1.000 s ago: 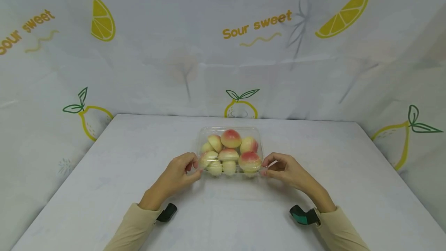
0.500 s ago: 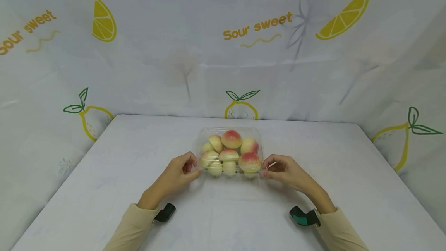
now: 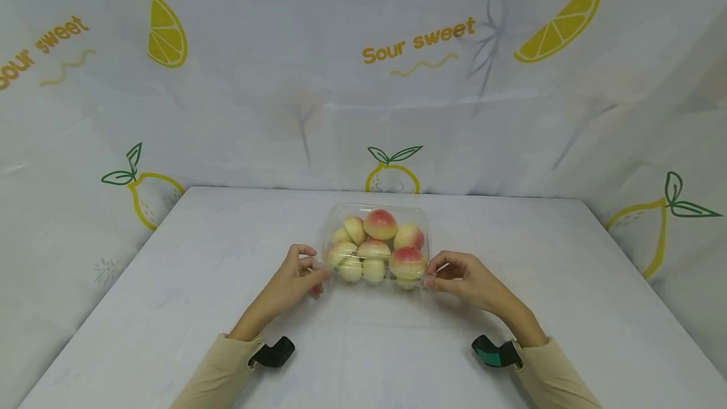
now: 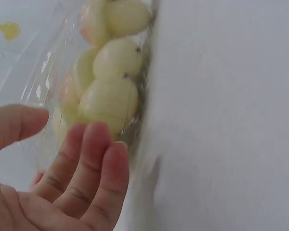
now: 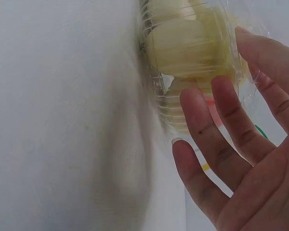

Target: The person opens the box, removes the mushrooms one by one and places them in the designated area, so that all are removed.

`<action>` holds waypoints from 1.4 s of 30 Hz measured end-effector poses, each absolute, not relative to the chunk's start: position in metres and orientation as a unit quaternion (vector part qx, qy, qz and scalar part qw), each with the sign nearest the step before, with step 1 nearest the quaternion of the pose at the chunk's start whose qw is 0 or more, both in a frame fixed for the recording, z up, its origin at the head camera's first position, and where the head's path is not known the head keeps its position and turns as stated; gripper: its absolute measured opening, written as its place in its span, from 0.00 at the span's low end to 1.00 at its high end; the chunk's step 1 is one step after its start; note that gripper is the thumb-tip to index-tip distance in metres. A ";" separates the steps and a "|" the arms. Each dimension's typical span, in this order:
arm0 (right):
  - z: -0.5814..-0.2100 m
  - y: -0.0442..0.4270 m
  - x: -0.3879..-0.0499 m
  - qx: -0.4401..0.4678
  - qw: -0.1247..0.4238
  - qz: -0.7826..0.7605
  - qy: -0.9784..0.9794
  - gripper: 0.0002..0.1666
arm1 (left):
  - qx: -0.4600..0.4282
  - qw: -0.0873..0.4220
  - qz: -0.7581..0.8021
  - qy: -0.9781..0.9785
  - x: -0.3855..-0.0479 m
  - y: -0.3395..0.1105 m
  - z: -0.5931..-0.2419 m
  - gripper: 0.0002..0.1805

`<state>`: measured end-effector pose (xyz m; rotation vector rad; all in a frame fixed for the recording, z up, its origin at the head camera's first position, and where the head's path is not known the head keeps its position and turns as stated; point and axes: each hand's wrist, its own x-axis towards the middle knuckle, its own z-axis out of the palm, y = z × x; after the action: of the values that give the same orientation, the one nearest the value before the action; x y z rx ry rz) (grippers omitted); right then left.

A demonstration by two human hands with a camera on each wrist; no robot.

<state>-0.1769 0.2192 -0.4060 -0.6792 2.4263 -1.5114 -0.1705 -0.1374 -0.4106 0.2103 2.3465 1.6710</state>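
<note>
A lemon-printed white backdrop (image 3: pixel 238 100) stands behind a white-topped table (image 3: pixel 142 295).

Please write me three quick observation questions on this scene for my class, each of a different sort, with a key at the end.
1. Multiple choice: relative to the left hand and the right hand, where is the clear plastic container?
A) to the left of both
B) between them
C) to the right of both

2. True or false: the mushroom-shaped pieces in the container have bright blue tops.

3. Fill in the missing word: the orange lettering on the backdrop reads "Sour ____".

Key
1. B
2. False; their tops show red and yellow.
3. sweet
</note>
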 end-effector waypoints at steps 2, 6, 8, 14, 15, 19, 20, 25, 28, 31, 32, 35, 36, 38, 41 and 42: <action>-0.406 0.219 -0.177 -0.230 0.101 -0.511 0.822 0.09 | 0.055 0.125 0.599 0.789 -0.170 -0.135 -0.411 0.26; -0.406 0.218 -0.177 -0.231 0.101 -0.511 0.822 0.08 | 0.023 0.117 0.639 0.760 -0.169 -0.129 -0.412 0.24; -0.406 0.217 -0.177 -0.231 0.100 -0.512 0.822 0.08 | 0.011 0.114 0.656 0.746 -0.169 -0.127 -0.413 0.23; -0.407 0.216 -0.177 -0.227 0.102 -0.517 0.819 0.09 | 0.003 0.102 0.690 0.716 -0.169 -0.126 -0.413 0.25; -0.407 0.216 -0.177 -0.226 0.102 -0.517 0.819 0.09 | 0.007 0.103 0.692 0.715 -0.169 -0.127 -0.414 0.26; -0.407 0.216 -0.177 -0.226 0.103 -0.516 0.820 0.09 | 0.021 0.117 0.694 0.710 -0.171 -0.130 -0.415 0.30; -0.407 0.216 -0.177 -0.227 0.102 -0.515 0.820 0.09 | 0.022 0.122 0.695 0.708 -0.172 -0.131 -0.415 0.30; -0.407 0.217 -0.177 -0.226 0.101 -0.512 0.823 0.08 | 0.012 0.146 0.713 0.686 -0.174 -0.133 -0.417 0.29; -0.407 0.217 -0.177 -0.226 0.100 -0.510 0.824 0.08 | 0.009 0.157 0.723 0.673 -0.175 -0.135 -0.419 0.28; -0.407 0.217 -0.177 -0.225 0.098 -0.508 0.826 0.08 | 0.013 0.159 0.724 0.671 -0.175 -0.136 -0.419 0.28; -0.407 0.217 -0.177 -0.225 0.098 -0.506 0.827 0.09 | 0.015 0.157 0.722 0.673 -0.175 -0.136 -0.419 0.28; -0.408 0.217 -0.177 -0.225 0.097 -0.504 0.828 0.09 | 0.020 0.151 0.714 0.683 -0.175 -0.136 -0.419 0.27; -0.408 0.217 -0.177 -0.224 0.097 -0.505 0.828 0.08 | 0.022 0.150 0.712 0.685 -0.175 -0.136 -0.419 0.26; -0.408 0.217 -0.177 -0.225 0.098 -0.507 0.826 0.08 | 0.023 0.150 0.710 0.688 -0.174 -0.136 -0.418 0.25; -0.408 0.217 -0.177 -0.228 0.098 -0.511 0.823 0.08 | 0.023 0.155 0.712 0.684 -0.174 -0.135 -0.419 0.23; -0.408 0.217 -0.177 -0.228 0.098 -0.511 0.823 0.08 | 0.024 0.157 0.713 0.683 -0.174 -0.135 -0.419 0.23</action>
<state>-0.1768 0.2167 -0.4081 -0.6762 2.4352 -1.5139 -0.1739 -0.1348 -0.4187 0.0679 1.9535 2.0404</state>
